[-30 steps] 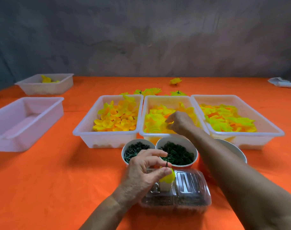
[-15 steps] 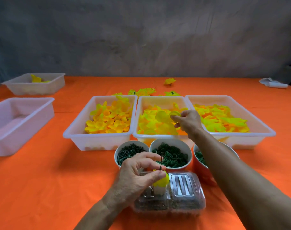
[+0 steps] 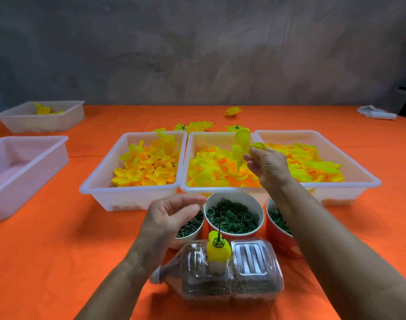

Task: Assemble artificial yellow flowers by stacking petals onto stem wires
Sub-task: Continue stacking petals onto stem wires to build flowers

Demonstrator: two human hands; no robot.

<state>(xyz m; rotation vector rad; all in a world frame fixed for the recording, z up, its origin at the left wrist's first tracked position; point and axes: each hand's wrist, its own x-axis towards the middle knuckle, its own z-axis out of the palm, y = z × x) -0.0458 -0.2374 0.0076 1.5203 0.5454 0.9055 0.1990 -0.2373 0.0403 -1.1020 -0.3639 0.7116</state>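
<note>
My right hand (image 3: 267,166) pinches a yellow petal piece (image 3: 241,146) in the air above the middle white tray (image 3: 220,188), which is full of yellow petals. A dark stem wire (image 3: 219,227) stands upright in a clear plastic bottle (image 3: 222,273) lying on its side near me, with a small yellow petal cup (image 3: 218,249) and a green ring threaded on it. My left hand (image 3: 169,218) hovers just left of the wire, fingers loosely curved, holding nothing.
Two more petal trays flank the middle one, the left tray (image 3: 132,195) and the right tray (image 3: 359,181). Three cups of green parts (image 3: 234,218) stand in front of them. Two white bins (image 3: 24,172) sit far left. Finished flowers (image 3: 197,127) lie behind the trays on the orange tablecloth.
My right hand lifted a petal piece out of the middle tray and raised it. My left hand let go of the yellow cup on the wire and drew back to the left.
</note>
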